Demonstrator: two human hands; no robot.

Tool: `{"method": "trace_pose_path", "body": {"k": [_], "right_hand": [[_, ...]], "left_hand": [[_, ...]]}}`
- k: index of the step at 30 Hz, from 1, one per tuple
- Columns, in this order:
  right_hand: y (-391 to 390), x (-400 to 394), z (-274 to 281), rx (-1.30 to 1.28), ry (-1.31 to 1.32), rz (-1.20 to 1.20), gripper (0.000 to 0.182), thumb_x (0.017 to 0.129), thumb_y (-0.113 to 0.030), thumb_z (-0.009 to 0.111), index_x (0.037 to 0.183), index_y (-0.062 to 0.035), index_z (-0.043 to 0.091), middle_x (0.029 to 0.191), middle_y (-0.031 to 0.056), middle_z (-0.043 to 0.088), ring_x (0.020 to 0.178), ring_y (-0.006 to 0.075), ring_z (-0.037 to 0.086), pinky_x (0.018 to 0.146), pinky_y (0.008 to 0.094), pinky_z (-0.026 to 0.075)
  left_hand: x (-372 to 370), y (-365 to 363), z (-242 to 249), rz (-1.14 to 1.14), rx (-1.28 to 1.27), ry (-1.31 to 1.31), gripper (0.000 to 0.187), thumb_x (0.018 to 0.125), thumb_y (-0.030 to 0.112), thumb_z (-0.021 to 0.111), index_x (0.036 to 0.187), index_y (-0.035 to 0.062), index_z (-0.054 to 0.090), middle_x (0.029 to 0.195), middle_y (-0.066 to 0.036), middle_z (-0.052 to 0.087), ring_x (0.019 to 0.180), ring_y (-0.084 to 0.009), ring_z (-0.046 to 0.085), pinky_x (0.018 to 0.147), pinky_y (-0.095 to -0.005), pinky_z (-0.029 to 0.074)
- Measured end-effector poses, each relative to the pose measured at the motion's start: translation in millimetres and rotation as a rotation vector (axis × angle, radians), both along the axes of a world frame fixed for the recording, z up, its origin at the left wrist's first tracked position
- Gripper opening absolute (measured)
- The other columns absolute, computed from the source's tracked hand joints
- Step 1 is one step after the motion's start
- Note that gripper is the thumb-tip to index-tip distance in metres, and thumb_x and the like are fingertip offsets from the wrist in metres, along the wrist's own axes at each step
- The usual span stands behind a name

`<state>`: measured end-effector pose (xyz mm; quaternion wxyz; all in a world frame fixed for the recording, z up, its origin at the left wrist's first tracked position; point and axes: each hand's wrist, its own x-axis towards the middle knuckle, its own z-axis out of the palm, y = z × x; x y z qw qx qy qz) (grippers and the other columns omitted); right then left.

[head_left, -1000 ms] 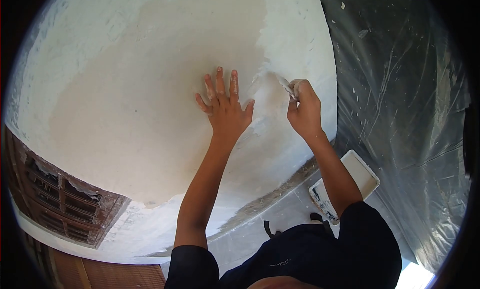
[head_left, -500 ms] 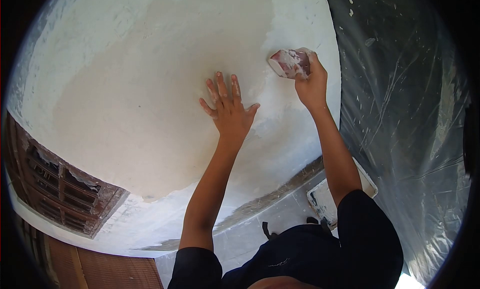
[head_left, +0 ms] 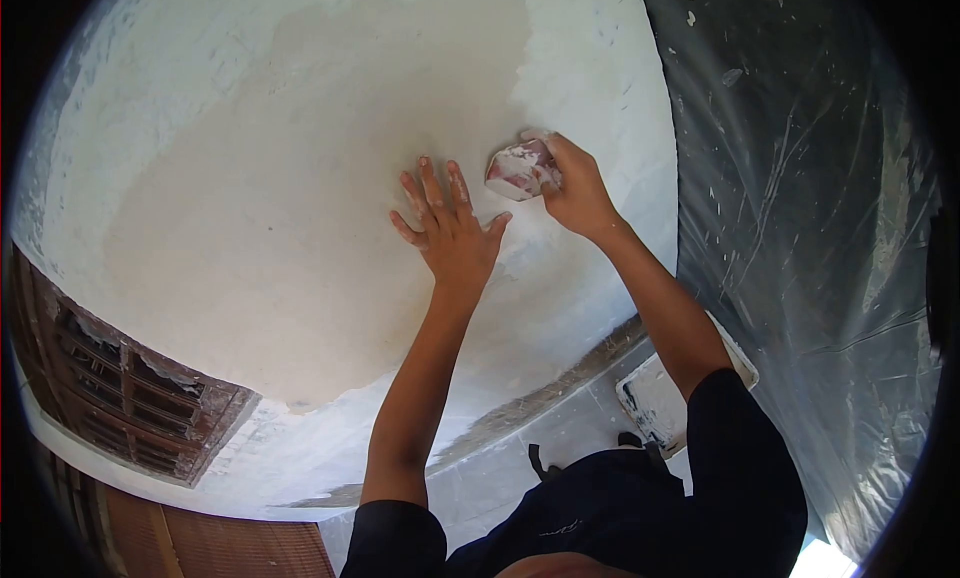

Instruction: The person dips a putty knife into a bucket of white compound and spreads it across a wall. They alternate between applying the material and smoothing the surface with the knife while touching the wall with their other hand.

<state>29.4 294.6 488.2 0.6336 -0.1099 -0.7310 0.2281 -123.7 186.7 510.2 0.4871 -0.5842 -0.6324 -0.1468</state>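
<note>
Both hands are raised to a curved-looking plastered wall (head_left: pixel 220 238). My left hand (head_left: pixel 450 233) lies against it with the fingers spread, holding nothing; whitish residue coats its fingers. To its upper right, my right hand (head_left: pixel 575 188) grips a hand-sized maroon block (head_left: pixel 520 166) smeared with white, whose exact kind I cannot make out. The block is at the wall surface, by the edge of a large greyish patch that stands out from the whiter plaster around it. My right fingertips are partly hidden behind the block.
Dark plastic sheeting (head_left: pixel 760 178) hangs along the right edge of the wall. On the floor, beneath my right arm, lies a white-stained tray (head_left: pixel 640 393). A brown louvred wooden frame (head_left: pixel 130 378) is at the lower left, above a brown corrugated surface (head_left: pixel 240 548).
My right hand has moved left and slightly down with the maroon block, closer to my left hand. My left hand stays almost in place, and the view has shifted slightly.
</note>
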Motion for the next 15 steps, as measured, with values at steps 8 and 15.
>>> {"method": "trace_pose_path", "body": {"k": [8, 15], "right_hand": [[-16, -7, -5, -0.032, 0.047, 0.012, 0.051, 0.071, 0.012, 0.055, 0.120, 0.0001, 0.052, 0.109, 0.0223, 0.059, 0.104, 0.0414, 0.058, 0.089, 0.0400, 0.047], [3, 12, 1, -0.188, 0.313, -0.128, 0.050, 0.075, 0.014, 0.054, 0.123, 0.0016, 0.051, 0.110, 0.0208, 0.061, 0.098, 0.0330, 0.063, 0.085, 0.0346, 0.050]], "left_hand": [[-1, 0, -2, 0.004, 0.004, 0.002, 0.123, 0.065, 0.057, 0.078, 0.152, 0.0050, 0.008, 0.155, -0.025, 0.009, 0.143, -0.0444, 0.005, 0.103, -0.0675, 0.004], [1, -1, 0, 0.016, -0.012, 0.001, 0.122, 0.066, 0.056, 0.078, 0.152, 0.0048, 0.009, 0.155, -0.025, 0.009, 0.143, -0.0450, 0.004, 0.103, -0.0678, 0.006]]}}
